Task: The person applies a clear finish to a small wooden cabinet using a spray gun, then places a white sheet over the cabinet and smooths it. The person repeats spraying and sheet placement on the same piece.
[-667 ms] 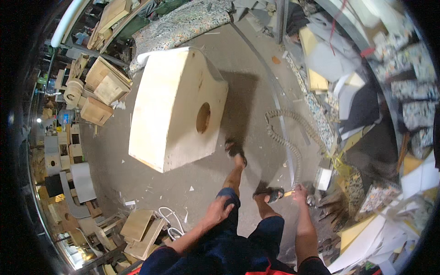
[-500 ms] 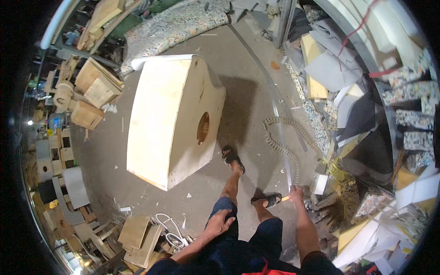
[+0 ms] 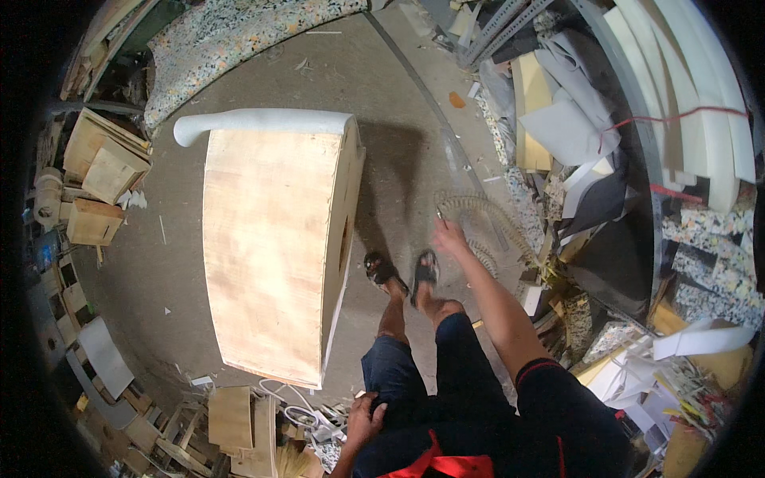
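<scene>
My right hand point(image 3: 451, 238) reaches forward over the floor, its fingers closed round the end of a clear coiled hose point(image 3: 486, 209); a small metal tip shows above the fingers. My left hand point(image 3: 364, 419) hangs beside my left thigh with fingers curled. A small pale spot shows at its fingertips, too small to name. Left of my feet stands a large plywood frame point(image 3: 267, 255), its broad curved face upward. White padding point(image 3: 263, 120) wraps its far end, and part of a hole point(image 3: 345, 243) shows in its right side.
Scrap boards and wooden boxes point(image 3: 111, 171) line the left. Boards point(image 3: 231, 418) and a white cable point(image 3: 291, 406) lie at the near left. Speckled foam point(image 3: 247, 48) lies at the far side. Foam and fabric offcuts point(image 3: 570, 127) crowd the right, beside a metal rack point(image 3: 510, 28).
My right hand has moved forward and left with the hose end. My left hand has slid off my thigh to its side. My feet have shifted, and the frame now appears more from above.
</scene>
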{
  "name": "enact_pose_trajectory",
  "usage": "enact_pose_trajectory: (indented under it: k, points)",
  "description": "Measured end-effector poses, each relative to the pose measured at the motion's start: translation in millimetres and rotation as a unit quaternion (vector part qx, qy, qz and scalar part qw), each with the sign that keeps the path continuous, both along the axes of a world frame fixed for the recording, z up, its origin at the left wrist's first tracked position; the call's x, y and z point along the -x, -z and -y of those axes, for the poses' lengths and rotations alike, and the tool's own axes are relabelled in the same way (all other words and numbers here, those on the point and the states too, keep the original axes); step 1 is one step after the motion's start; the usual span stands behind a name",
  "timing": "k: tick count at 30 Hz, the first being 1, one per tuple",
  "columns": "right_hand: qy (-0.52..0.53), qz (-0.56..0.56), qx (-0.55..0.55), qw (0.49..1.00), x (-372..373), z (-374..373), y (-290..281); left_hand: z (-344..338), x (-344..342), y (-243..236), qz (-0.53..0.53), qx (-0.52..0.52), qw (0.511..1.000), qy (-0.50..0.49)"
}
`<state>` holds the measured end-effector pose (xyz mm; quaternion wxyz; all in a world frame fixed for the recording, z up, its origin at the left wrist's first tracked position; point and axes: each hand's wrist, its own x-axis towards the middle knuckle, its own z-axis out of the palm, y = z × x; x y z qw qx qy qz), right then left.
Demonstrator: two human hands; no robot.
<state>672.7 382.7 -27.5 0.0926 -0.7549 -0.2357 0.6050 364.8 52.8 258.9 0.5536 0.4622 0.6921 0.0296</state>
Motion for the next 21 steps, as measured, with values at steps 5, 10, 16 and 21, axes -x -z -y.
enact_pose_trajectory:
  k: [5, 10, 16, 21]
  points:
    - [0.154, -0.219, -0.047, 0.962, 61, -145, -1, 1, 8, -5, -0.047, 0.153, 0.973, -0.167]
    - [0.148, -0.251, -0.01, 0.956, 124, -275, 46, 51, -18, 8, -0.105, 0.259, 0.878, -0.388]
    - [-0.023, -0.218, 0.115, 0.969, 165, -345, 62, 100, -77, 6, 0.012, 0.253, 0.831, -0.495]
    - [0.014, -0.152, -0.019, 0.988, 180, -368, 58, 70, -100, -22, 0.009, 0.301, 0.755, -0.582]
